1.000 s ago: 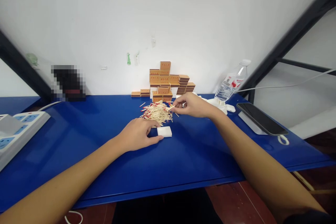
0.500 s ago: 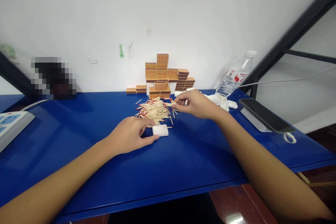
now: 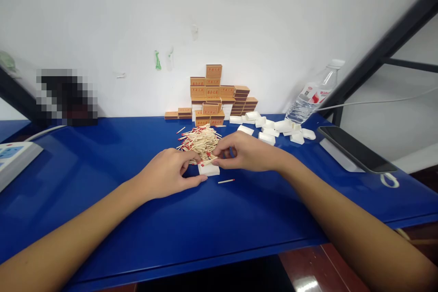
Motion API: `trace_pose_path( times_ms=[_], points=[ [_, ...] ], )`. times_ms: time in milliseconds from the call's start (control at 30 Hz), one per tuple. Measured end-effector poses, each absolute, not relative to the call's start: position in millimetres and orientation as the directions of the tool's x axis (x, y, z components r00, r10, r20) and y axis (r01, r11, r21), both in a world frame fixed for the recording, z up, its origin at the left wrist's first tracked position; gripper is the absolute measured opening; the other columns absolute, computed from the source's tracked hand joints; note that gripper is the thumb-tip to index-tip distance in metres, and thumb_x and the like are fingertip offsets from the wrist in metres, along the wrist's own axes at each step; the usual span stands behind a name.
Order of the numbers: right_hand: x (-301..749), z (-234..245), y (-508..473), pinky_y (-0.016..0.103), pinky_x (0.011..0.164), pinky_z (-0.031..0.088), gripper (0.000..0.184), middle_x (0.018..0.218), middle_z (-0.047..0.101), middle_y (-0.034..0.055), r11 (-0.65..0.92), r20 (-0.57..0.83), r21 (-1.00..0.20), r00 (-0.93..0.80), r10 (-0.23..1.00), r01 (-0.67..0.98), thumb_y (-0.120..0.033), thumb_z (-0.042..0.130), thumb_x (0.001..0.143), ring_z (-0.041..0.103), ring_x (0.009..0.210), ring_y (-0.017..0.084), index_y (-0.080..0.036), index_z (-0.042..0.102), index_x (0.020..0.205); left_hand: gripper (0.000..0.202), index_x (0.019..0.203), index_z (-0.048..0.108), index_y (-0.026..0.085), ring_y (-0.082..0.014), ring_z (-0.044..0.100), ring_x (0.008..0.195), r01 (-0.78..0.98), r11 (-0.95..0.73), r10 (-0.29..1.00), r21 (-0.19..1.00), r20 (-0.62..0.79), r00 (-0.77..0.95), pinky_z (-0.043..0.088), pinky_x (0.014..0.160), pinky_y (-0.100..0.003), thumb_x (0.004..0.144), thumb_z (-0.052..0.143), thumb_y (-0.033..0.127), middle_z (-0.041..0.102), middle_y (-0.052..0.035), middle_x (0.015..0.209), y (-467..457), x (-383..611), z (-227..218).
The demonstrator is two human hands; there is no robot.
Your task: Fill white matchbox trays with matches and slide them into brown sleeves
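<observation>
A small white matchbox tray [image 3: 209,171] lies on the blue table in front of a heap of red-tipped matches [image 3: 201,139]. My left hand [image 3: 173,171] grips the tray's left end between thumb and fingers. My right hand [image 3: 241,151] is closed in a pinch on a few matches [image 3: 208,161], held over the tray's far edge with their red heads to the left. One loose match [image 3: 226,181] lies on the table, right of the tray and nearer to me. The tray's inside is partly hidden by the held matches.
Stacked brown matchboxes [image 3: 212,92] stand against the wall behind the heap. Several white trays [image 3: 267,131] lie scattered to the right, near a tilted plastic bottle [image 3: 311,96] and a phone on a stand [image 3: 357,148]. A power strip [image 3: 18,159] is at the left edge.
My right hand has moved from the heap's right side toward me, bringing matches over the tray. A loose match now lies right of the tray. My left hand stays at the tray.
</observation>
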State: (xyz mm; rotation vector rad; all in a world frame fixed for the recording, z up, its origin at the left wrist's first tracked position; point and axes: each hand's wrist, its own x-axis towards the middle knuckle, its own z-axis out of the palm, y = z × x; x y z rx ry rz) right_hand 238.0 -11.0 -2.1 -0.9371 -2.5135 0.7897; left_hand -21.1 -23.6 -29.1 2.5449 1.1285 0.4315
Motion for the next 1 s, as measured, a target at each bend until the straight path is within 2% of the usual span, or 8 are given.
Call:
trace_pose_path(
  times_ms=[233,567,800,933,1000],
  points=[
    [235,-1,-15,0.027,0.062,0.039,0.008,0.080,0.070,0.0006,0.645,0.087,-0.533,-0.723,0.685,0.547,-0.025,0.071,0.089,0.057,0.068,0.013,-0.019,0.076,0.090,0.038,0.111,0.075,0.023,-0.0126,0.053,0.053,0.638,-0.653,0.739,0.408,0.159,0.655,0.033,0.054,-0.026,0.089,0.071,0.054,0.056,0.0060,0.058,-22,-22,-30],
    [235,2,-17,0.026,0.063,0.042,0.009,0.078,0.073,0.0001,0.608,0.058,-0.567,-0.709,0.703,0.556,-0.022,0.068,0.091,0.060,0.066,0.012,-0.020,0.077,0.091,0.037,0.112,0.074,0.023,-0.0125,0.053,0.052,0.636,-0.668,0.731,0.387,0.181,0.658,0.033,0.054,-0.026,0.090,0.071,0.053,0.055,0.0064,0.057,-23,-22,-30],
    [234,-2,-18,0.026,0.063,0.041,0.012,0.081,0.073,0.0010,0.627,0.085,-0.550,-0.710,0.700,0.552,-0.030,0.070,0.093,0.060,0.068,0.013,-0.021,0.077,0.096,0.037,0.109,0.073,0.023,-0.0134,0.054,0.055,0.640,-0.676,0.723,0.365,0.161,0.672,0.032,0.055,-0.026,0.091,0.070,0.054,0.058,0.0053,0.059,-23,-23,-28],
    [239,4,-18,0.027,0.061,0.039,0.016,0.076,0.071,0.0000,0.608,0.073,-0.532,-0.684,0.726,0.589,-0.034,0.070,0.093,0.058,0.064,0.012,-0.020,0.075,0.088,0.044,0.112,0.072,0.021,-0.0142,0.053,0.055,0.656,-0.678,0.729,0.330,0.190,0.658,0.033,0.056,-0.027,0.089,0.070,0.058,0.057,0.0050,0.059,-24,-23,-25],
    [241,7,-19,0.027,0.060,0.039,0.017,0.073,0.070,-0.0005,0.599,0.048,-0.531,-0.684,0.728,0.600,-0.035,0.071,0.091,0.057,0.061,0.012,-0.020,0.073,0.084,0.037,0.109,0.071,0.019,-0.0139,0.052,0.053,0.663,-0.678,0.732,0.316,0.211,0.648,0.033,0.056,-0.027,0.091,0.067,0.052,0.056,0.0046,0.059,-25,-24,-21]
  ],
)
